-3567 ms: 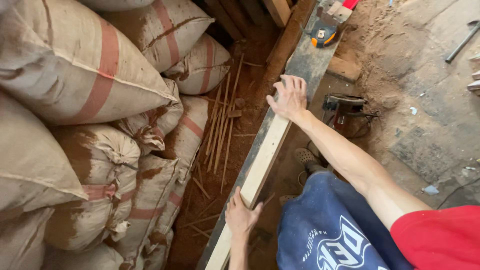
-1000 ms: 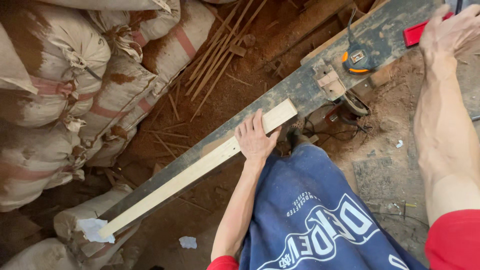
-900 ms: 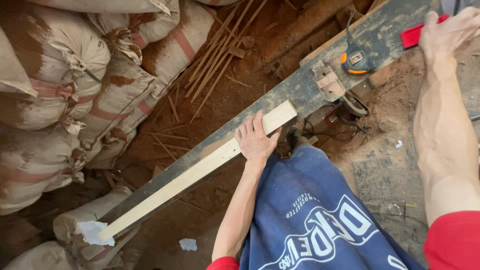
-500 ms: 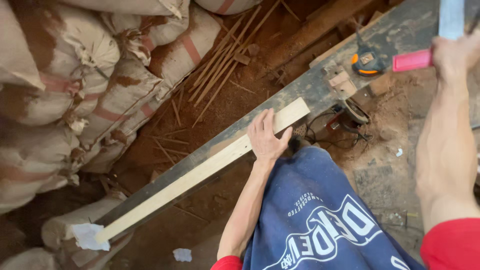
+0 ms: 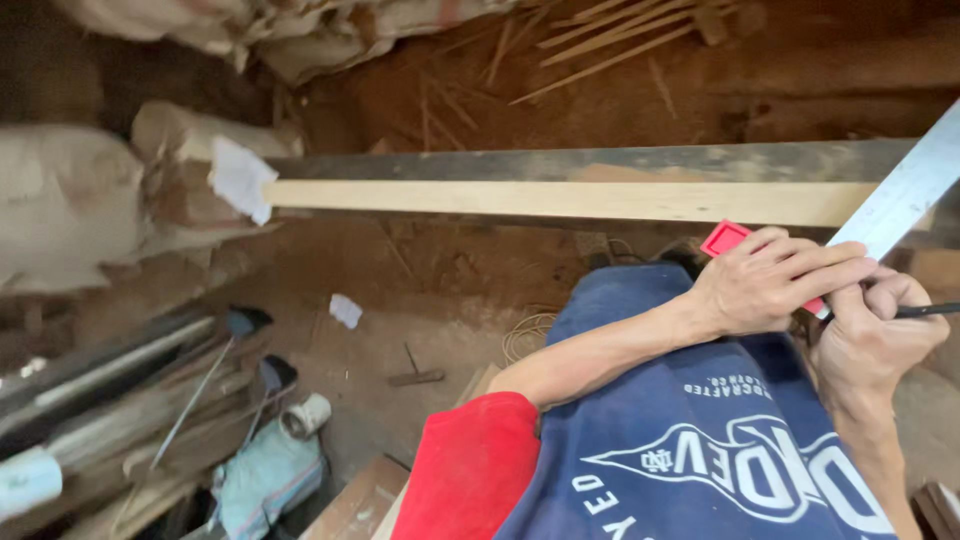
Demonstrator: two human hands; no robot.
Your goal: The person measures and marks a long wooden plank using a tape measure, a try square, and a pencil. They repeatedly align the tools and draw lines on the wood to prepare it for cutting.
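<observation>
A long pale wood strip (image 5: 560, 199) lies along a dark plank (image 5: 600, 162) that runs across the view. My left hand (image 5: 770, 282) is shut on the red handle (image 5: 722, 238) of a try square, just below the strip's right part. The square's metal blade (image 5: 900, 198) slants up to the right over the strip's end. My right hand (image 5: 868, 345) sits right under the left one and pinches a thin dark pencil (image 5: 928, 311) pointing right. Both hands hover above my blue-clad lap.
Dusty sacks (image 5: 70, 200) are stacked at the left, with a white scrap (image 5: 240, 178) at the strip's left end. Pipes, boards and a pale cloth bundle (image 5: 265, 475) fill the lower left. Thin sticks (image 5: 600, 40) litter the red dirt beyond the plank.
The view has swung, so the plank now runs level. My left hand left the wood strip and took the square's red handle. My right hand brought the square down and now holds a pencil.
</observation>
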